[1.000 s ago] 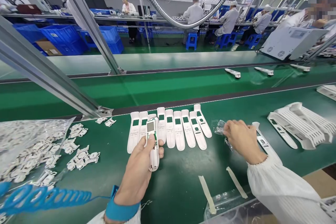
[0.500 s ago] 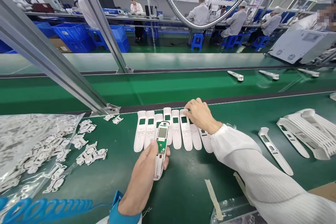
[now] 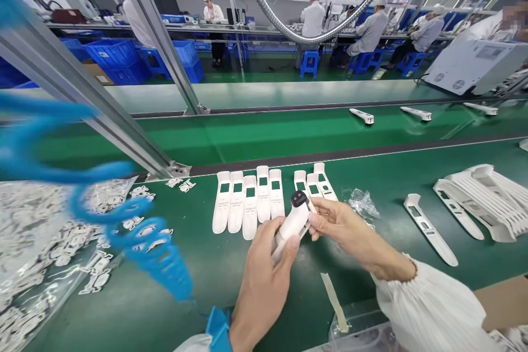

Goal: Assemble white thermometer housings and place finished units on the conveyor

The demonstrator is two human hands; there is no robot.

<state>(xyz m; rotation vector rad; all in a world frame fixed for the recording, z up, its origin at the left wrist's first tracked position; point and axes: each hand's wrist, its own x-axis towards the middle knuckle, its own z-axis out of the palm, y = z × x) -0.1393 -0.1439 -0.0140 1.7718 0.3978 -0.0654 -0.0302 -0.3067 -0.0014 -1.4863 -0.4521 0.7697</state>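
Observation:
My left hand (image 3: pixel 266 269) is closed round a white handheld device (image 3: pixel 292 226) with a black end cap, tilted above the bench. Its circuit board side is turned out of sight. At the device's right side, my right hand (image 3: pixel 336 223) pinches a white front cover (image 3: pixel 310 208), largely hidden by the fingers. Whether the two parts are joined, I cannot tell. Just behind stand rows of similar white covers (image 3: pixel 249 209), with cut-out windows, lying flat on the green bench. A blue wrist strap (image 3: pixel 218 330) circles my left wrist.
A blurred blue coiled cord (image 3: pixel 136 253) crosses the left side. Small white parts (image 3: pixel 37 253) lie in a plastic bag there. Stacked covers (image 3: pixel 490 198) and a single cover (image 3: pixel 431 231) lie right. A metal post (image 3: pixel 136 143) rises left. White devices (image 3: pixel 363 116) lie on the belt behind.
My right hand has taken a cover from the row, leaving a gap, and moved it back to the device. My left hand has turned the device over and shifted right. The coiled cord has swung up.

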